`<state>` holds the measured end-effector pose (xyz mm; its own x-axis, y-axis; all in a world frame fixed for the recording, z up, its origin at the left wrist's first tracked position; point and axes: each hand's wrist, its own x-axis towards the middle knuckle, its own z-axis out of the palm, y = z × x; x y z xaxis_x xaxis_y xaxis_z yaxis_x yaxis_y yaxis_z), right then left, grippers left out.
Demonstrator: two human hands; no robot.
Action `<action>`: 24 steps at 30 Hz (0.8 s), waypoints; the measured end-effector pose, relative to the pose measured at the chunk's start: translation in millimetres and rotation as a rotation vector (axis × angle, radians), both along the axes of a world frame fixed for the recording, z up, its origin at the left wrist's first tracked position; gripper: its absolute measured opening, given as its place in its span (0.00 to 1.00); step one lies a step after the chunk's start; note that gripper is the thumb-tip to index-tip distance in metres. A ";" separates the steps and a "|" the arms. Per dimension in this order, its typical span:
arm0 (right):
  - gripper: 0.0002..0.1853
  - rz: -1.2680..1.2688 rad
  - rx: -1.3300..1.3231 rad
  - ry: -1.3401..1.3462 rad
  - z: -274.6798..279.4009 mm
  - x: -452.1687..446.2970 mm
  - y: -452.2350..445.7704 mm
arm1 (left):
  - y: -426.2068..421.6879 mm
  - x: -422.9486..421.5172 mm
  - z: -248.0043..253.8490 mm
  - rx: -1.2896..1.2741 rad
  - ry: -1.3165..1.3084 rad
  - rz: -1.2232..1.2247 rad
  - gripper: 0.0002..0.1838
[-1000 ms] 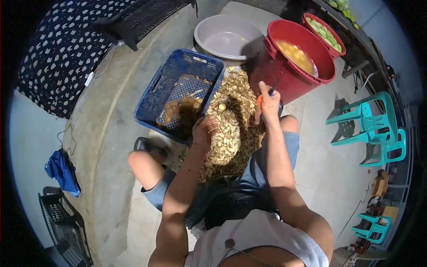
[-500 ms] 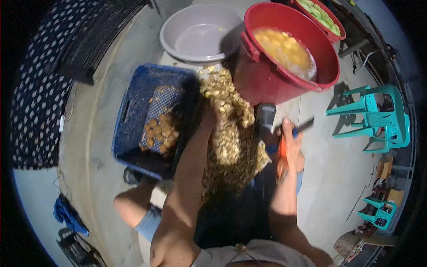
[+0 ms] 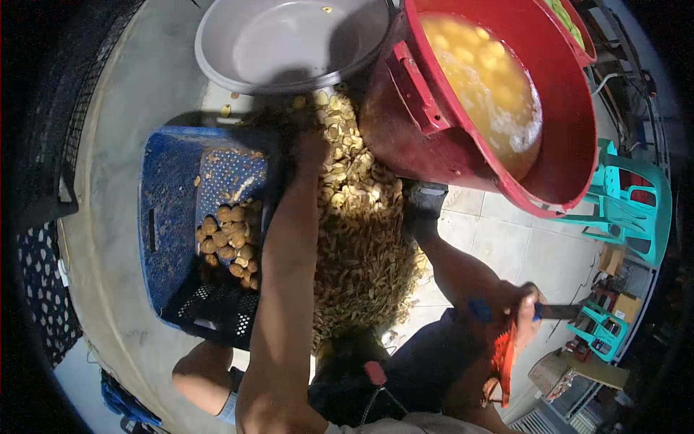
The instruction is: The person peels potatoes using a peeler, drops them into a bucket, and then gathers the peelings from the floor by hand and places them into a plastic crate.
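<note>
My left hand (image 3: 311, 150) reaches down into shadow at the peel pile, between the blue crate and the red bucket; its fingers are too dark to make out. My right hand (image 3: 529, 317) is out to the right above my leg, closed on a knife (image 3: 560, 312) whose dark blade points right. Against that hand hangs a long orange item (image 3: 502, 358) whose kind I cannot tell. Brown peels (image 3: 361, 267) and pale slices (image 3: 347, 159) are heaped between my legs. Several round brown potato-like tubers (image 3: 230, 237) lie inside the blue crate (image 3: 163, 217) at left.
A large red bucket (image 3: 434, 163) holds cloudy water with yellow peeled pieces (image 3: 473, 65). A wide grey basin (image 3: 267, 43) stands beyond the pile. Teal plastic chairs (image 3: 643, 210) are at the right. My foot (image 3: 426, 199) rests beside the bucket.
My head view has shifted closer to the crate and bucket. My right hand, with the knife and orange item, has swung out right and back toward me. My left hand stays at the pile.
</note>
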<state>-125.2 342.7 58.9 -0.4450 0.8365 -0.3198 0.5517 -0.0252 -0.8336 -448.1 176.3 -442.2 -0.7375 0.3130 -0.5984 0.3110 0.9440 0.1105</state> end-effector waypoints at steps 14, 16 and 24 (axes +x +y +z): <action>0.21 -0.191 -0.045 -0.040 -48.7 7.3 58.8 | 13.4 -92.6 9.4 0.269 0.006 0.436 0.36; 0.21 -0.210 -0.048 -0.047 -50.0 3.7 60.8 | 13.4 -98.5 -0.8 0.283 -0.003 0.467 0.36; 0.22 -0.251 -0.066 -0.020 -41.7 20.9 59.4 | 16.3 -51.4 -16.7 0.483 0.101 0.665 0.34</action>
<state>-104.3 402.1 17.1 -0.2193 0.8968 -0.3843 0.5381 -0.2174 -0.8144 -499.5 192.6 -458.9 -0.9023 -0.0017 -0.4310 -0.2656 0.7897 0.5529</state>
